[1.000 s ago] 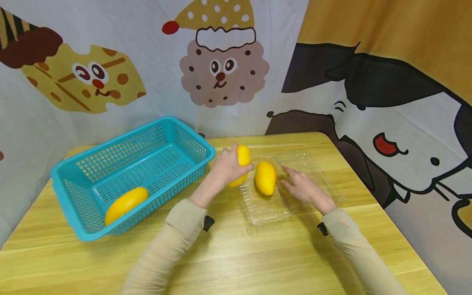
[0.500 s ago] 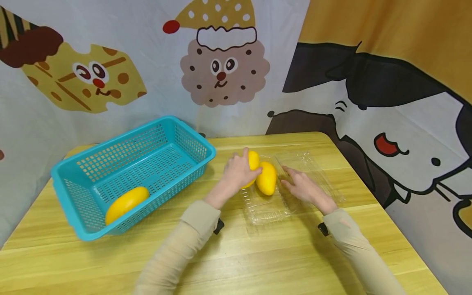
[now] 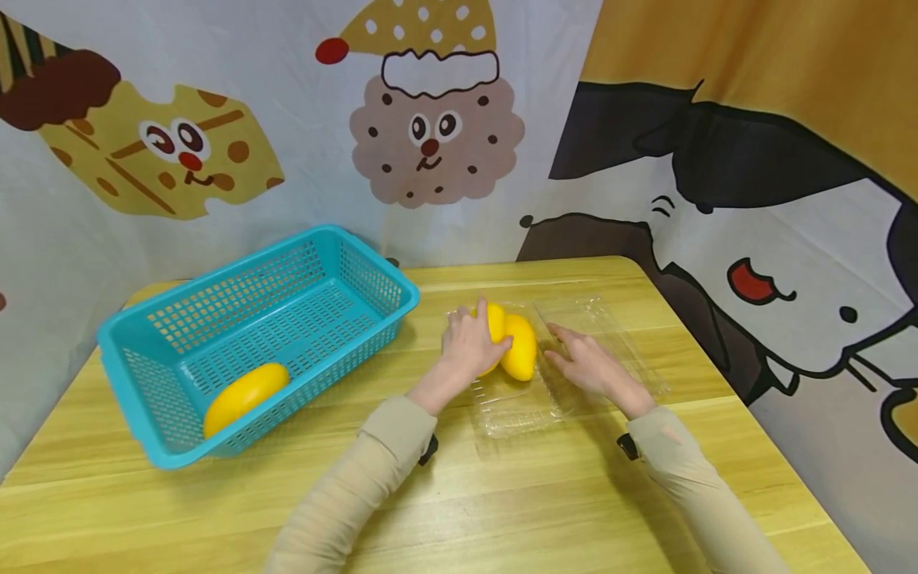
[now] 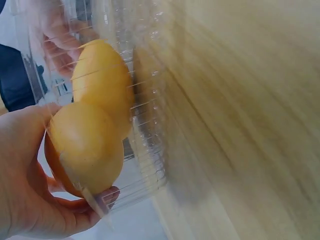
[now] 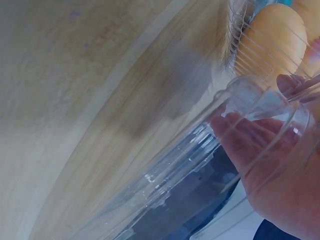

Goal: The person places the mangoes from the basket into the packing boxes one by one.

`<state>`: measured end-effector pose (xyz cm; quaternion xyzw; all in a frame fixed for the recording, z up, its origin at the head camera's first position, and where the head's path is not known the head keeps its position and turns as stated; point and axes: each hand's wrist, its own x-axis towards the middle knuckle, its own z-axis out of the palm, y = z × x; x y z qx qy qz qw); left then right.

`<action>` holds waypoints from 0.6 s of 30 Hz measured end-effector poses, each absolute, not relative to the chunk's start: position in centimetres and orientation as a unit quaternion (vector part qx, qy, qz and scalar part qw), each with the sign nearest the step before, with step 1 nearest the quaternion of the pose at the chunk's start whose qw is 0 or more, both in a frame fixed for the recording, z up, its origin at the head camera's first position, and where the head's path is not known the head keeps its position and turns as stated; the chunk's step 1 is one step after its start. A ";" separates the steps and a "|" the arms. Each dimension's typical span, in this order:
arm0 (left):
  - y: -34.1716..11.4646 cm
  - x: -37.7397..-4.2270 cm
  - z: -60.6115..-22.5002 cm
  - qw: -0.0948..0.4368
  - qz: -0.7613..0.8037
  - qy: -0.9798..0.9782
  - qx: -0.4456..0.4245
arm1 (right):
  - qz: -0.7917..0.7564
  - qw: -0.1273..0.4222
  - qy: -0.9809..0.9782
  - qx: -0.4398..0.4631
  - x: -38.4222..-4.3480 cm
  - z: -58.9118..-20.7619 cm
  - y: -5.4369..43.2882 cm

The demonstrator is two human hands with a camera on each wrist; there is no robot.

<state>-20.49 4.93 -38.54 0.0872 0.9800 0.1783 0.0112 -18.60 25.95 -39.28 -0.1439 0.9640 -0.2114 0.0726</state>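
My left hand (image 3: 469,343) grips a yellow mango (image 4: 87,145), thumb on one side and fingers curled round the other. That mango is inside the base of a clear plastic clamshell box (image 3: 512,414), up against a second mango (image 3: 519,348) lying there. The box's lid (image 3: 610,335) is folded flat to the right. My right hand (image 3: 591,367) holds the box along the fold between base and lid; in the right wrist view its thumb and fingers (image 5: 237,142) sit on either side of the clear plastic edge.
A blue perforated basket (image 3: 351,363) stands on the left of the wooden table (image 3: 459,494), with another mango (image 3: 246,399) at its near end. A curtain (image 3: 287,48) printed with cartoon figures hangs close behind the table.
My left hand has moved right and slightly nearer, bringing its mango from the box's left side down beside the second mango. The right hand has stayed at the fold.
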 end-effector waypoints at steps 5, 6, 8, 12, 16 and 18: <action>4.9 -20.5 -39.0 0.005 0.147 0.984 0.098 | -0.211 0.074 0.964 -0.147 -18.5 -39.2 25.9; 4.9 -20.5 -39.0 0.004 0.140 0.985 0.100 | -0.210 0.073 0.964 -0.147 -18.5 -39.2 25.9; 4.9 -20.4 -39.1 0.004 0.125 0.987 0.104 | -0.208 0.073 0.964 -0.147 -18.5 -39.3 25.9; 4.8 -20.3 -39.1 -0.001 0.104 0.988 0.111 | -0.206 0.074 0.965 -0.145 -18.5 -39.3 25.9; 4.7 -20.2 -39.1 -0.012 0.102 0.988 0.118 | -0.207 0.075 0.965 -0.145 -18.5 -39.3 25.9; 4.6 -20.2 -39.2 -0.018 0.099 0.987 0.123 | -0.208 0.075 0.964 -0.146 -18.5 -39.3 25.9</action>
